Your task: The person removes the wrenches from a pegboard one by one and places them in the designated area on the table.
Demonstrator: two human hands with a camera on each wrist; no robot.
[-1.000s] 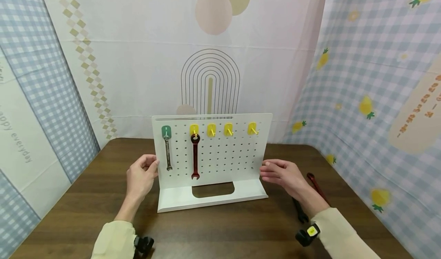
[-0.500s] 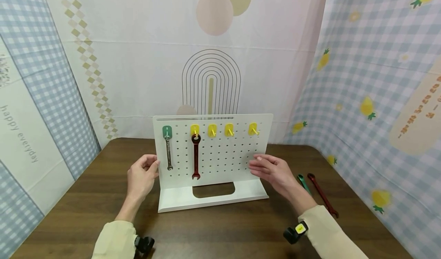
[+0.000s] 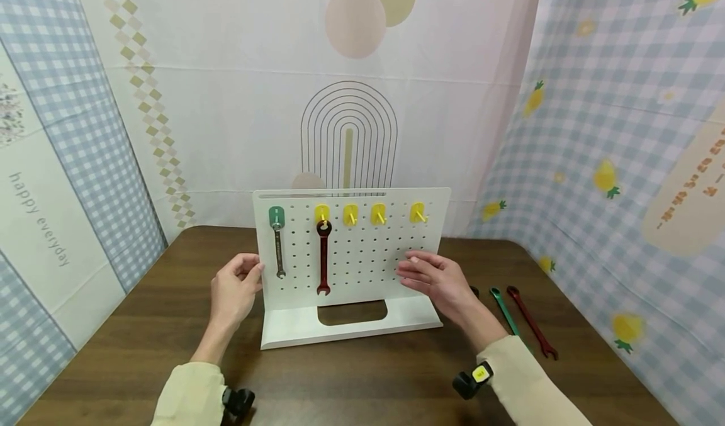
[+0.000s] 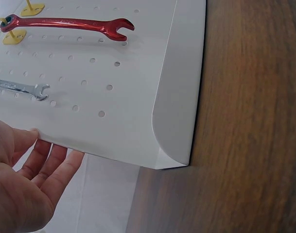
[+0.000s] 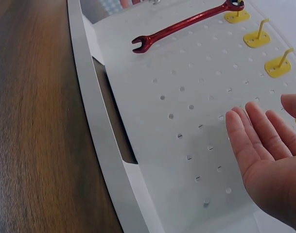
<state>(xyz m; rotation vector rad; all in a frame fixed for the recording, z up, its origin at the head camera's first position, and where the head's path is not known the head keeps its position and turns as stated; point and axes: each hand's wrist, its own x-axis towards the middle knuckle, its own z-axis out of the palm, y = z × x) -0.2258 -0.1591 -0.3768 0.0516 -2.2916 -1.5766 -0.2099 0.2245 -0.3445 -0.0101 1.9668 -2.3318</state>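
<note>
Just behind the right hand (image 3: 438, 281) stands the white pegboard (image 3: 362, 256).

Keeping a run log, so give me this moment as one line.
Left hand: grips pegboard at left edge; Right hand: before pegboard, holding nothing; Hung: silver wrench, red wrench; Table: green wrench, other red wrench

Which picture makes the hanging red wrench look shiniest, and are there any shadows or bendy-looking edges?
Left wrist view: shiniest, with bright streaks along the hanging red wrench; head view: it looks darker; right wrist view: a soft shadow lies on the white pegboard by the right hand, and the board's front edge looks bowed.
</note>
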